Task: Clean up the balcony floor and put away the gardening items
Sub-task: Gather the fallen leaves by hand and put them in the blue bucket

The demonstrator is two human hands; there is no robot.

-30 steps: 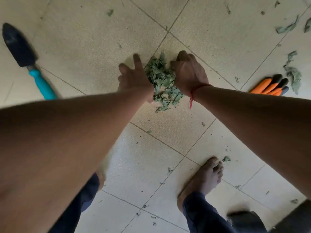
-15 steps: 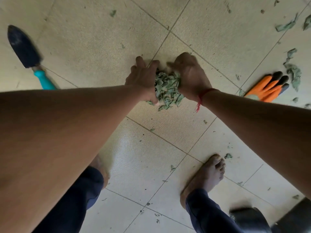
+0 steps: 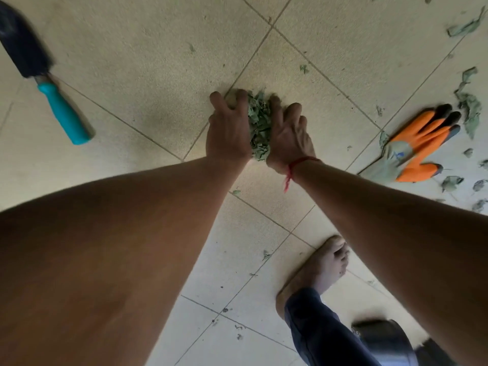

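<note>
**A:** What are the fingers (image 3: 225,101) doing?

**B:** They are curling in from both sides. The left hand (image 3: 228,130) and the right hand (image 3: 289,133) are cupping a clump of green leaf scraps (image 3: 260,125) and pressing it between the palms. The fingertips are bending down round the far edge of the clump.

**A:** Where is the clump sitting?

**B:** Low against the tiled floor (image 3: 132,48), right on a grout line. I cannot tell whether it is touching the tiles or lifted just off them.

**A:** Anything on the wrists?

**B:** A red thread (image 3: 298,163) is hanging from the right wrist, with its loose end dangling.

**A:** And further out?

**B:** To the left, well apart from the hands, a trowel (image 3: 45,75) with a dark blade and a teal handle is lying flat on the floor. To the right, orange gloves (image 3: 422,143) with black fingertips and a grey cuff are lying on the tiles. More loose leaf scraps (image 3: 468,107) are lying scattered around and beyond them.

**A:** And nearer the person?

**B:** A bare foot (image 3: 319,265) is standing on the tiles under the right forearm, with a dark blue trouser leg (image 3: 317,328) above it. Tiny green crumbs are dotting the floor there.
</note>
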